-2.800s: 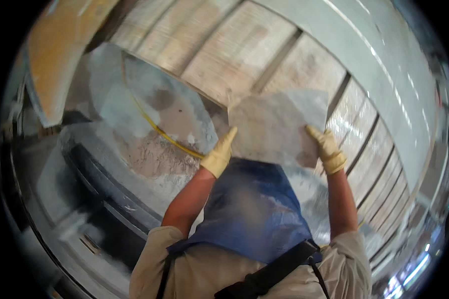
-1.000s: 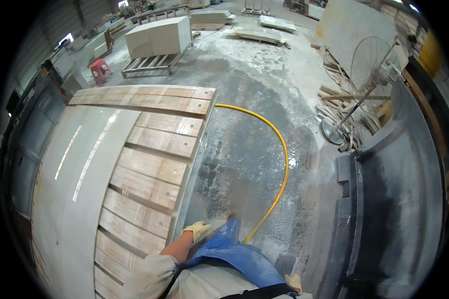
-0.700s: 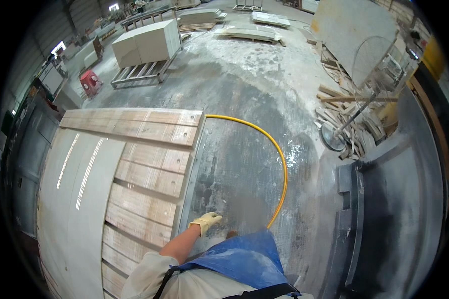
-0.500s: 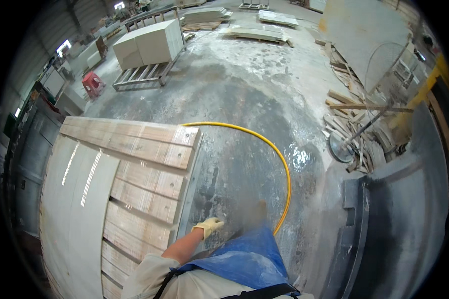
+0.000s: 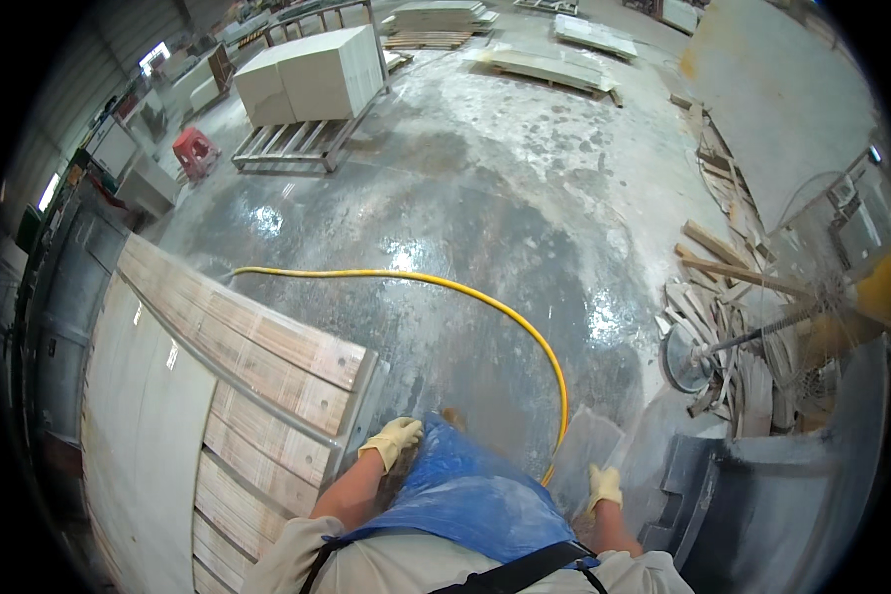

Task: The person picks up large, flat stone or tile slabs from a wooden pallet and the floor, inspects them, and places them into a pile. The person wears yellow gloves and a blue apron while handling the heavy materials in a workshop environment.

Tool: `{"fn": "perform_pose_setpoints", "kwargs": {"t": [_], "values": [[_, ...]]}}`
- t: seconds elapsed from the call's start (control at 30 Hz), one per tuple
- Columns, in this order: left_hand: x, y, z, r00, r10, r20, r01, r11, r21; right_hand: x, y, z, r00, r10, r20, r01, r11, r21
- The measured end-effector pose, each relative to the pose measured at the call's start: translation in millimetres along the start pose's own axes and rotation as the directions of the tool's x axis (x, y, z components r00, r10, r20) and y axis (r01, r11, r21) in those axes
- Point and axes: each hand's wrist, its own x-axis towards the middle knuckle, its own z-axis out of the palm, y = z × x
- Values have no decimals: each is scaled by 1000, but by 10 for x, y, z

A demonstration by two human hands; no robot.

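Note:
My left hand, in a pale yellow glove, hangs beside the blue apron. Its fingers are curled together, and nothing shows in them. To its left stands a stack of pale slabs with wooden boards strapped over it. My right hand, gloved the same way, hangs low on the right with thumb and fingers apart. A pale flat patch shows just beyond its fingertips; I cannot tell whether it is a sheet or part of the floor. The yellow hose curves over the wet floor ahead.
Dark bench-like blocks stand close on the right. Beyond lie a wood scrap pile and a disc on a rod. Ahead are large white blocks on a metal rack, a red stool and slabs on pallets.
My right hand has come into view at the lower right. The left hand has shifted slightly left and up. The view has turned, and more of the hose shows beyond the boards.

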Motion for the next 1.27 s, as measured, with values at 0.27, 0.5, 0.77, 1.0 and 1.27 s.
{"fn": "perform_pose_setpoints", "kwargs": {"t": [0.27,0.5,0.77,1.0,1.27], "values": [[1344,740,-473,992,-122,-4,122,992,34,1353,-1455,-183,1000,12,-29,-5,973,232],[2299,2452,-987,998,-57,12,56,998,34,1499,-2603,-327,979,199,42,-186,961,-203],[3527,3881,-1392,995,-4,-100,1,1000,-28,2628,-3595,-171,931,189,312,-12,870,-493],[4178,4345,-1636,979,-50,-195,41,998,-52,3951,-5303,-252,944,45,326,116,882,-456],[4508,5891,-1778,986,-85,-142,67,989,-130,5340,-7153,-284,964,-179,199,244,894,-377]]}}
